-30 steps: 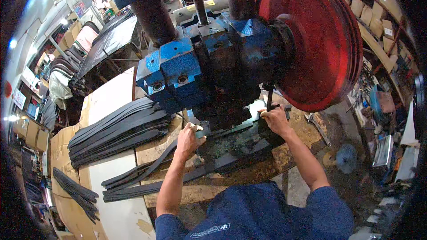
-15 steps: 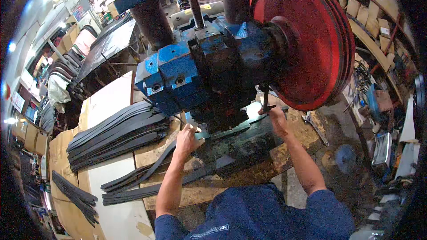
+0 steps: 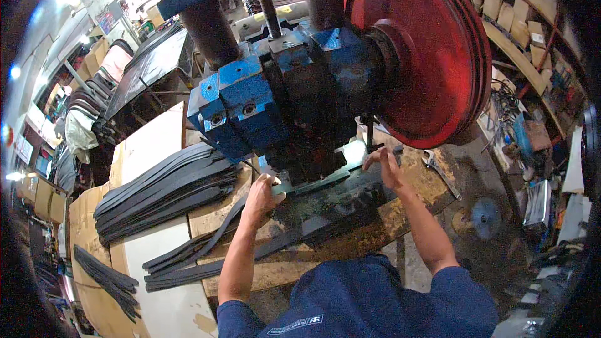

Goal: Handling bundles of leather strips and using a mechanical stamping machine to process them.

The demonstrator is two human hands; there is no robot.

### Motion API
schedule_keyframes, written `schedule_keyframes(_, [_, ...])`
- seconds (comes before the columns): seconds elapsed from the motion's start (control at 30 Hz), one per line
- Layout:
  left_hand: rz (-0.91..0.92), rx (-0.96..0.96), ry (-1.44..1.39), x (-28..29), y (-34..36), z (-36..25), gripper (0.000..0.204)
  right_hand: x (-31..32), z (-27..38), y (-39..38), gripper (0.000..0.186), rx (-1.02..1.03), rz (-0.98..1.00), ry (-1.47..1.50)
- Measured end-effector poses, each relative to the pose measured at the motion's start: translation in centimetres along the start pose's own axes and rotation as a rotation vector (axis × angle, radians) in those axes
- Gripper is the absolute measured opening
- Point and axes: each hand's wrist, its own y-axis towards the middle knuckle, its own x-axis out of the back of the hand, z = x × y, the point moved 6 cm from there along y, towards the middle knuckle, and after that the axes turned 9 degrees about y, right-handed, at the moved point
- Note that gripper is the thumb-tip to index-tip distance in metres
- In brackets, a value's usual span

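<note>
A blue machine [image 3: 244, 100] with a large red flywheel [image 3: 426, 81] stands over a dark metal bed [image 3: 325, 206]. My left hand [image 3: 261, 200] is closed at the bed's left end, pale coverings on some fingertips, beside a loose dark strip [image 3: 225, 231]; what it grips is hidden. My right hand [image 3: 387, 169] is at the bed's right end, just below a black rod [image 3: 369, 130], fingers bent and apart, with nothing clearly held.
Bundles of dark strips [image 3: 163, 188] lie on cardboard and boards [image 3: 156, 256] to the left, with a smaller bundle [image 3: 106, 281] nearer. A wrench [image 3: 444, 175] lies right of my right hand. A sheet-topped bench [image 3: 144, 75] stands behind; cluttered shelving [image 3: 519, 37] lines the right.
My right hand has loosened from the black piece at the bed's end, its fingers now hanging apart. My left hand stays at the left end, slightly shifted. The view has moved slightly.
</note>
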Motion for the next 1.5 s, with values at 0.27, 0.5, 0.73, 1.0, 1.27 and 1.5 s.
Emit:
schedule_keyframes(0.27, [-0.152, 0.067, -0.106, 3.1, -0.9, 1.5, 0.038, 0.9, -3.6, -1.5, 0.075, 0.328, -0.023, -0.355])
schedule_keyframes(0.5, [-0.238, 0.152, -0.161, 8.1, -5.6, 2.3, 0.028, -2.8, 1.0, -5.3, 0.028, 0.494, 0.115, -0.544])
schedule_keyframes(0.73, [-0.34, 0.153, -0.174, 8.4, -7.8, 1.1, 0.026, -14.2, 4.2, -11.4, 0.024, 0.735, 0.365, -0.7])
schedule_keyframes(1.0, [-0.387, 0.133, -0.197, 7.9, -9.0, 1.5, 0.03, -17.9, 3.4, -12.2, 0.024, 0.787, 0.309, -0.603])
schedule_keyframes(1.27, [-0.643, 0.33, -0.615, 4.8, -9.4, 6.2, 0.021, -11.7, 5.7, -11.9, 0.02, 0.865, 0.099, -0.505])
schedule_keyframes(1.5, [-0.438, 0.721, -0.85, -1.8, -6.7, 12.6, 0.044, -7.4, 5.2, -11.7, 0.032, 0.698, 0.37, -0.949])
